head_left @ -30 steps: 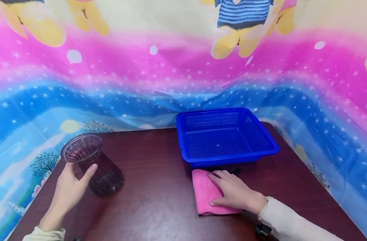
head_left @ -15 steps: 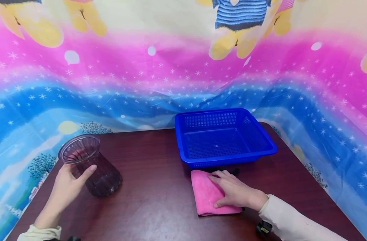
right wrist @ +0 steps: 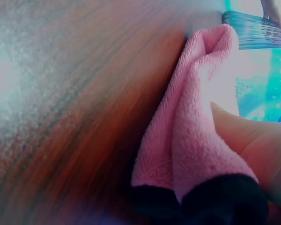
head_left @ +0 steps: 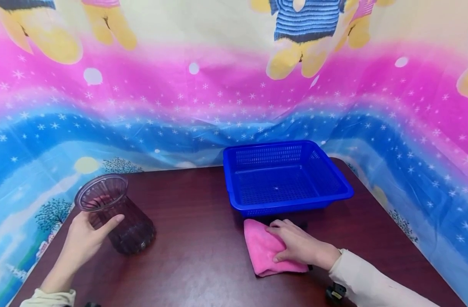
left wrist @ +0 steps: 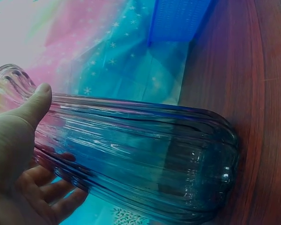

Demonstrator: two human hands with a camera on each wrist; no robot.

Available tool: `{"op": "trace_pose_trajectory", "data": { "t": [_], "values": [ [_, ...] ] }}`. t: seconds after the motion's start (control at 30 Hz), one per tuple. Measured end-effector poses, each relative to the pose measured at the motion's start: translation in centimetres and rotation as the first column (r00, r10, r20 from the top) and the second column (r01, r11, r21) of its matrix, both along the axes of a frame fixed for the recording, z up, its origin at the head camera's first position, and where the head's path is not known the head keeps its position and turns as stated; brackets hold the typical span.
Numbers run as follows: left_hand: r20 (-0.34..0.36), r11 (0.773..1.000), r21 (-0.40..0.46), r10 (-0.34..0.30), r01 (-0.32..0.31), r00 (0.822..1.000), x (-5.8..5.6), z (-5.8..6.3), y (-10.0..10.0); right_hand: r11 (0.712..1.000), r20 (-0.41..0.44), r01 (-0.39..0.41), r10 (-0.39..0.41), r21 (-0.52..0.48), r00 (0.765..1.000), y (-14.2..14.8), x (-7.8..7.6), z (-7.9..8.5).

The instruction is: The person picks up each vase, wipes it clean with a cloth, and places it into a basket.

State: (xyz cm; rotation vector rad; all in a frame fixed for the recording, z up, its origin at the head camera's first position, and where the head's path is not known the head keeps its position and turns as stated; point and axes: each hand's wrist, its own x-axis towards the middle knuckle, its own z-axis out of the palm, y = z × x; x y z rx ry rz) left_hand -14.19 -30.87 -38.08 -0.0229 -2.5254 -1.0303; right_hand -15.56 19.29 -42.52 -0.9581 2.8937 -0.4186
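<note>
A ribbed, purple-tinted glass vase (head_left: 132, 230) with a flared mouth stands on the left of the table. My left hand (head_left: 82, 238) grips it just below the rim; the left wrist view has the thumb (left wrist: 35, 105) on one side and the other fingers curled round the far side. Right of centre, a folded pink cloth (head_left: 260, 249) lies in front of the basket. My right hand (head_left: 300, 245) grips its right part, with thumb and fingers drawn in. The right wrist view shows folds in the fluffy cloth (right wrist: 192, 122) and a dark edge at its near end.
A blue plastic basket (head_left: 291, 206) with perforated sides and nothing in it stands at the back right of the dark wooden table (head_left: 187, 260). A patterned curtain (head_left: 161, 102) hangs behind the table and along its sides. Something dark shows beside the cloth, partly hidden.
The pink cloth has bunched up a little under my right hand, and its near edge now looks rumpled. My left hand keeps its grip on the vase.
</note>
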Motion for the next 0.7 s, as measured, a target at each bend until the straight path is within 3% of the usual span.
{"op": "trace_pose_trajectory", "data": {
  "t": [0.43, 0.7],
  "values": [
    [0.01, 1.0, 0.014, 0.017, -0.017, 1.0, 0.0, -0.1, 0.1, 0.988, -0.052, -0.017, 0.009, -0.152, 0.999, 0.4, -0.5, -1.0],
    [-0.004, 1.0, 0.02, 0.009, -0.008, 1.0, -0.1, -0.3, 0.1, 0.984, -0.036, 0.008, -0.014, -0.18, 0.999, 0.6, -1.1, -1.2]
  ]
}}
